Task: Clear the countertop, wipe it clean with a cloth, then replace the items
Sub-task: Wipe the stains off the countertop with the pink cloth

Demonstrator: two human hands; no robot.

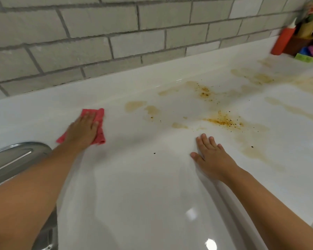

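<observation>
Grey tiled wall [98, 33] behind, white counter [134, 177] in front. My left fingers [93, 121] lie straight and flat on the red cloth [99, 114], the left hand [83, 130] pressing it down at the back left, near the sink [16, 157]. My right fingers [204, 139] are straight too, the right hand [211, 154] resting palm-down on bare counter, holding nothing. The folded cloth seems to run long-ways from me toward the wall, though my hand hides its middle. I judge wiping is the step in hand. The brown stains [222, 120] sit well to the right, so next comes a firm sweep rightward across them, short of the red bottle [283, 41].
</observation>
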